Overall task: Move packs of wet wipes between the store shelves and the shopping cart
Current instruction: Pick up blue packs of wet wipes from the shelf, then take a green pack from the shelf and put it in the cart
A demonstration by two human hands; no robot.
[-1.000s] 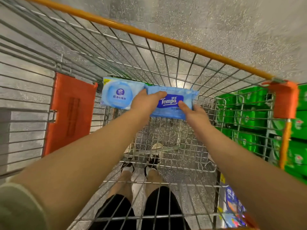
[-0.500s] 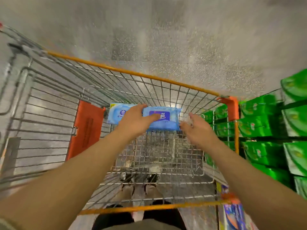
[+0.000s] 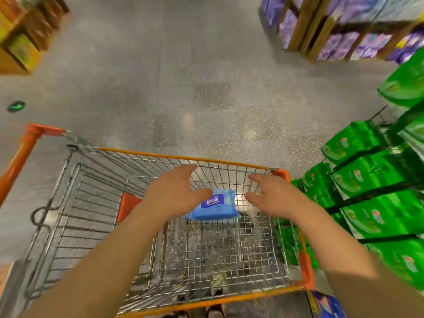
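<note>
Speckled grey store floor; green packs shelved beside the right hand. Shopping cart, wire, orange-trimmed. Blue pack of wet wipes in the basket, below and between the hands. Left hand and right hand: spread, empty. Step, by judgement: pack deposited. Next: reach to the shelf for another.

A shop aisle: stocked shelves flank a wire shopping cart.

Wipes pack in cart, stacked packs right of cart
</note>
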